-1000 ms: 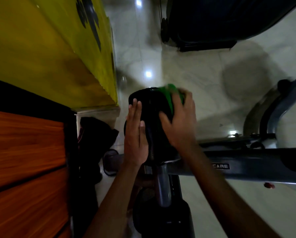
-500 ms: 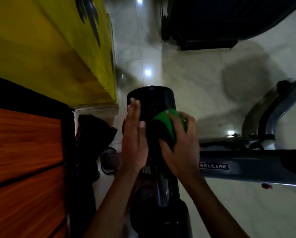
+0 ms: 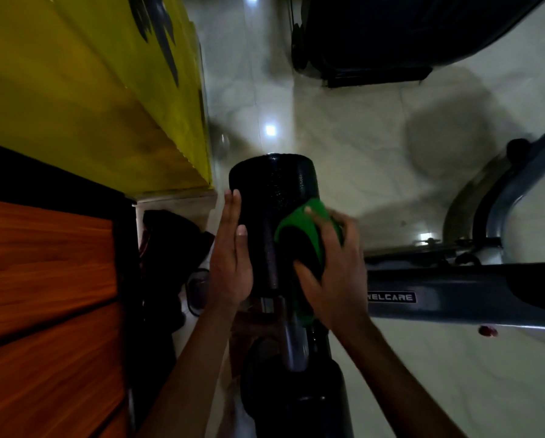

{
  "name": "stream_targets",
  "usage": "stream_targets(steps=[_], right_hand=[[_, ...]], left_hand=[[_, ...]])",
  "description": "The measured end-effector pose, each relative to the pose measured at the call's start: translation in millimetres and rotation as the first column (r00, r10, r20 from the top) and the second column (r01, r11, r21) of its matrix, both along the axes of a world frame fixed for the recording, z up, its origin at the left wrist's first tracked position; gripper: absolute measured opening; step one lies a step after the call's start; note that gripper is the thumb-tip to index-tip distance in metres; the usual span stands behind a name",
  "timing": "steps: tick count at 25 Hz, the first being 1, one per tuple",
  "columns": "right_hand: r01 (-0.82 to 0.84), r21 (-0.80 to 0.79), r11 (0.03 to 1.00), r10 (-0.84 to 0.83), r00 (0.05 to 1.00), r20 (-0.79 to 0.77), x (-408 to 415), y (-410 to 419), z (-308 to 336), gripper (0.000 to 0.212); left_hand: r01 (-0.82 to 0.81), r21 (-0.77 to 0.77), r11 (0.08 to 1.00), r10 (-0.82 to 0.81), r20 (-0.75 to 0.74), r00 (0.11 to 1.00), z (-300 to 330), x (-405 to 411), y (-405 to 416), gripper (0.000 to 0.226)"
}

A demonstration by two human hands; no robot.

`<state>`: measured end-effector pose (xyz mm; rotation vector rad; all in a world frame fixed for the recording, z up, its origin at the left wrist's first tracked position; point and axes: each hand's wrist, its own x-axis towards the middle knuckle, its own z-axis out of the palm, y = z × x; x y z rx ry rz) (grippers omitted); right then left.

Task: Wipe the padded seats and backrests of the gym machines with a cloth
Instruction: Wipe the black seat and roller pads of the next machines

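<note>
Left hand [image 3: 231,260] braces flat against the pad [image 3: 272,197]; right hand [image 3: 334,273] grips the cloth [image 3: 306,222] on the pad's right side, frame centre.

Two bare forearms, left grip [image 3: 231,263] and right grip [image 3: 334,273], no sleeves visible.

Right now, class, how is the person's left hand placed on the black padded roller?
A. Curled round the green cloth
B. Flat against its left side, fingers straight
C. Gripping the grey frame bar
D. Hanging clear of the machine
B: the left hand lies flat with straight fingers against the side of the black padded roller, while the right hand holds the green cloth on it.
</note>
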<state>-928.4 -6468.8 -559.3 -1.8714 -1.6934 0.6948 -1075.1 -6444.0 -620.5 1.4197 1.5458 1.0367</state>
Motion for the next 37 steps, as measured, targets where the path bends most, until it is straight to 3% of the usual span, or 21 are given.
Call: stream_targets(steps=[4, 7, 10, 15, 19, 23, 28, 32, 34, 37], right_hand=[[0.060, -0.013, 0.998, -0.060, 0.998, -0.030, 5, -23, -4, 0.066], [0.070, 0.019, 0.997, -0.070, 0.997, 0.019, 4, 18, -5, 0.062], [0.141, 0.003, 0.990, -0.140, 0.988, -0.067, 5, 77, -7, 0.059], [0.127, -0.047, 0.991, -0.128, 0.991, -0.025, 0, 128, 0, 0.059], [0.003, 0.054, 0.999, -0.005, 0.999, 0.036, -9, 51, 8, 0.067], [0.077, -0.035, 0.996, -0.078, 0.996, -0.046, 6, -23, 4, 0.067], [0.141, -0.003, 0.990, -0.140, 0.981, -0.136, 19, -11, 7, 0.059], [0.168, 0.030, 0.985, -0.163, 0.980, -0.109, 22, 14, 10, 0.055], [0.160, -0.030, 0.987, -0.162, 0.983, -0.091, 10, 16, 8, 0.060], [0.178, 0.011, 0.984, -0.178, 0.984, 0.018, -10, 46, 4, 0.061]], left_hand=[[-0.056, -0.018, 0.998, 0.056, -0.045, 0.997, 16, 2, -1, 0.052], [-0.039, 0.035, 0.999, 0.043, -0.140, 0.989, 32, 30, 4, 0.051], [-0.028, -0.001, 1.000, 0.026, -0.280, 0.960, 22, 38, 2, 0.051], [-0.007, -0.021, 1.000, 0.004, -0.119, 0.993, 12, 19, -2, 0.056], [-0.043, -0.113, 0.993, 0.049, 0.056, 0.997, -2, -2, -3, 0.070], [0.015, -0.110, 0.994, -0.007, 0.064, 0.998, 1, -2, -1, 0.064], [0.010, 0.024, 1.000, -0.008, -0.099, 0.995, 32, 19, 18, 0.060], [0.126, 0.030, 0.992, -0.101, -0.422, 0.901, 35, 43, 22, 0.052], [0.116, 0.044, 0.992, -0.091, -0.385, 0.918, 25, 37, 22, 0.050], [0.097, 0.059, 0.994, -0.082, -0.222, 0.972, 16, 22, 21, 0.050]])
